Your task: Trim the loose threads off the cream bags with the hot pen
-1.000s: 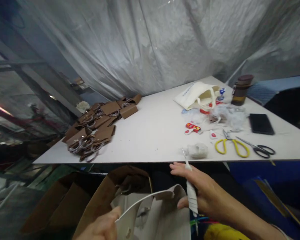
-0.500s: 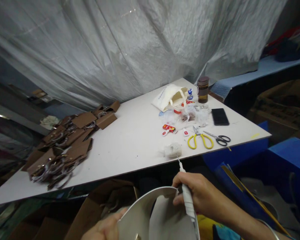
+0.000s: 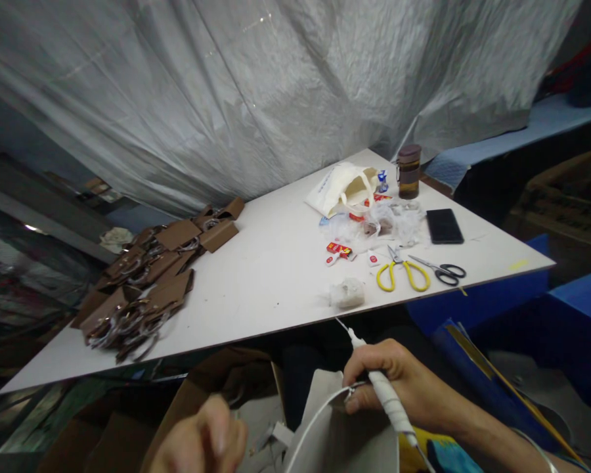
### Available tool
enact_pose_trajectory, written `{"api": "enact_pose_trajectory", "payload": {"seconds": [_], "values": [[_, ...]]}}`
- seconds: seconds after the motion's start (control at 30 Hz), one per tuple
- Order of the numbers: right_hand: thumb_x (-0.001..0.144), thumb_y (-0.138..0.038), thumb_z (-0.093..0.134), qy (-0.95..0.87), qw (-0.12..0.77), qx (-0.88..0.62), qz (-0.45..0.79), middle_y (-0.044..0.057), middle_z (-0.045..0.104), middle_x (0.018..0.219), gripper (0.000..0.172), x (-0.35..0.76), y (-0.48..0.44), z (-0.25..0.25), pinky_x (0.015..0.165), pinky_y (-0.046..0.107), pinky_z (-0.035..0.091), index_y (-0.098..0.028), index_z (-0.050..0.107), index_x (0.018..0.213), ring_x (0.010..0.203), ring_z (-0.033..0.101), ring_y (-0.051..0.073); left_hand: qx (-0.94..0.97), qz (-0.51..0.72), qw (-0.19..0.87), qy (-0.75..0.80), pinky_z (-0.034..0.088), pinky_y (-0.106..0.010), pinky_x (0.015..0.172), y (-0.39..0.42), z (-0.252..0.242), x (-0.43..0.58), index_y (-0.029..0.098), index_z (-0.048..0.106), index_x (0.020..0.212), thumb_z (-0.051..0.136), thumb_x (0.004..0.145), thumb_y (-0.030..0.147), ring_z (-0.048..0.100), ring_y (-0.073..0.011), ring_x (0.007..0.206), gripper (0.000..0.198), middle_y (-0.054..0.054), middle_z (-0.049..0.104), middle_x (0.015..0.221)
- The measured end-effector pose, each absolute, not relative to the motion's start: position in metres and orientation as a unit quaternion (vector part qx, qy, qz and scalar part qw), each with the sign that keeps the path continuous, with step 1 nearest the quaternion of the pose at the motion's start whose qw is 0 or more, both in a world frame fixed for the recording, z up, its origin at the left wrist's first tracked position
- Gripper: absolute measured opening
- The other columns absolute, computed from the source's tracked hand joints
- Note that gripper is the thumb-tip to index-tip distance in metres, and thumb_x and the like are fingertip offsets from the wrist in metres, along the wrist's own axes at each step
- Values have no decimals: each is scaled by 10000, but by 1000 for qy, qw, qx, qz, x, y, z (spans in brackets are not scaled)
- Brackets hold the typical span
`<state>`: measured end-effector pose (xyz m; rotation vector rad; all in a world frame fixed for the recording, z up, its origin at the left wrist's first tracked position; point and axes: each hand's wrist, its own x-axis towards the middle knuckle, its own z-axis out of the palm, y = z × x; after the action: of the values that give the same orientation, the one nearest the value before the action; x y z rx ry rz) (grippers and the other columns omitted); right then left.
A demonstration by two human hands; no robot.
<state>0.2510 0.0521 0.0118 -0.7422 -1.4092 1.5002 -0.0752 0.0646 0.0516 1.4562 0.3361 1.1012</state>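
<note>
My right hand (image 3: 391,384) is closed round a thin white pen-like tool (image 3: 381,394) whose metal tip points up toward the table edge. Its fingertips also pinch the top edge of a pale grey sheet (image 3: 345,433) that curves below the table. My left hand (image 3: 201,443) is at the bottom edge, blurred by motion, fingers curled, just left of the sheet. I cannot make out whether it holds anything.
A white table (image 3: 270,269) carries a heap of brown leather pieces (image 3: 152,276) at left, a white wad (image 3: 347,292), yellow scissors (image 3: 404,272), black scissors (image 3: 440,269), a black phone (image 3: 444,226), a cloth bag (image 3: 345,187) and a brown jar (image 3: 408,171). Open brown boxes (image 3: 217,394) sit underneath.
The view swung right, then slightly back. My right hand closed round the tool and gripped the sheet's edge. My left hand came off the sheet's edge and moved left.
</note>
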Motion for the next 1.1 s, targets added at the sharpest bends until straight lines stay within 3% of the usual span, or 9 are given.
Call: {"api": "enact_pose_trajectory", "payload": {"seconds": [0.07, 0.23, 0.33, 0.43, 0.5, 0.63, 0.83, 1.0, 1.1], "values": [[825, -256, 848, -564, 464, -291, 618, -29, 699, 717, 108, 244, 52, 8, 565, 171, 407, -170, 784, 832, 613, 561, 85, 594, 467, 594, 277, 527, -275, 615, 72, 58, -53, 278, 770, 1169, 606, 851, 766, 624, -158, 728, 606, -79, 688, 1203], [854, -272, 764, -552, 477, -363, 580, -28, 645, 638, 138, 230, 54, -1, 526, 186, 379, -155, 722, 795, 562, 533, 95, 636, 250, 641, 351, 545, -396, 871, 101, 61, 8, 163, 736, 1228, 521, 800, 883, 644, -307, 990, 865, -145, 690, 1120], [868, -277, 719, -553, 482, -430, 527, -25, 627, 633, 152, 227, 57, -10, 539, 200, 384, -158, 691, 777, 569, 540, 106, 682, 161, 625, 344, 510, -407, 949, 107, 58, 28, 171, 715, 1265, 562, 798, 862, 635, -339, 1090, 849, -132, 698, 1160], [872, -285, 698, -536, 479, -466, 517, -25, 616, 625, 143, 227, 63, -24, 541, 212, 385, -163, 700, 797, 567, 528, 114, 700, 136, 589, 380, 478, -377, 1016, 105, 47, 34, 229, 682, 1315, 802, 803, 515, 627, -312, 1161, 600, -75, 697, 1249], [868, -298, 697, -517, 478, -481, 523, -29, 593, 618, 149, 227, 68, -34, 535, 216, 377, -165, 700, 801, 570, 506, 117, 696, 131, 566, 422, 455, -355, 1052, 101, 35, 37, 263, 661, 1336, 808, 760, 225, 622, -280, 1191, 595, -38, 694, 1288], [870, -315, 702, -518, 456, -496, 527, -26, 590, 640, 169, 223, 76, -51, 545, 221, 370, -162, 700, 796, 591, 492, 118, 653, 187, 549, 487, 473, -318, 1013, 95, 8, 44, 244, 716, 1232, 701, 716, 57, 651, -246, 1136, 549, -20, 732, 1196], [928, -401, 687, -544, 429, -464, 552, -9, 633, 707, 247, 217, 86, -57, 580, 223, 417, -171, 708, 843, 633, 540, 128, 573, 253, 558, 544, 518, -301, 832, 100, -13, 44, 178, 804, 1022, 765, 766, 181, 697, -241, 926, 259, -52, 790, 986], [1020, -488, 582, -591, 445, -434, 515, 37, 729, 897, 293, 233, 90, -62, 713, 246, 530, -226, 710, 1053, 798, 675, 181, 533, 275, 604, 525, 500, -301, 796, 112, -21, 31, 156, 836, 980, 783, 812, 301, 685, -242, 886, 229, -81, 793, 945], [1033, -599, 494, -580, 483, -453, 474, 70, 754, 1018, 447, 253, 94, -73, 812, 292, 580, -265, 662, 1279, 924, 717, 228, 502, 273, 618, 540, 493, -314, 791, 116, -29, 29, 136, 835, 942, 765, 824, 345, 679, -248, 853, 251, -98, 794, 897]]}}
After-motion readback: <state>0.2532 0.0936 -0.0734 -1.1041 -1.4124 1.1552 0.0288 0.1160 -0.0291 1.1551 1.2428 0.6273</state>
